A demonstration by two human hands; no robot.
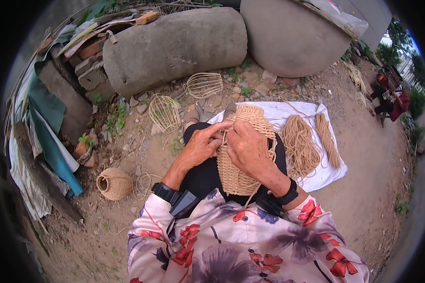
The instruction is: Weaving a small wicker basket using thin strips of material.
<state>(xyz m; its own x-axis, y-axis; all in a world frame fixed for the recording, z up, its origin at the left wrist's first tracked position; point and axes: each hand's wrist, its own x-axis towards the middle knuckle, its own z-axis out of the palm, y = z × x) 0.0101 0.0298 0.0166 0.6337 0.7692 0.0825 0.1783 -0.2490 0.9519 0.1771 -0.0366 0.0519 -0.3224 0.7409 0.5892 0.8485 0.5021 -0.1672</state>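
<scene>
A woven tan basket [236, 177] of twisted cord lies across my lap, its narrower end pointing away from me. My left hand [204, 144] is at its upper left side, fingers bent and pinched together near a strand of cord. Close against it, my right hand [248, 145] rests over the basket with its fingers curled and pressed together at the same spot. The fingertips of both hands meet there, and the cord between them is mostly hidden. A loose cord end [250, 200] hangs from the basket's near edge.
Right of my knees, a white cloth [337, 177] holds a loose cord heap [300, 146] and a cord bundle [327, 139]. Two wire frames [164, 113] [204, 86] and a small woven basket [114, 184] lie left. A concrete cylinder [174, 49] stands ahead; a seated person [399, 104] is far right.
</scene>
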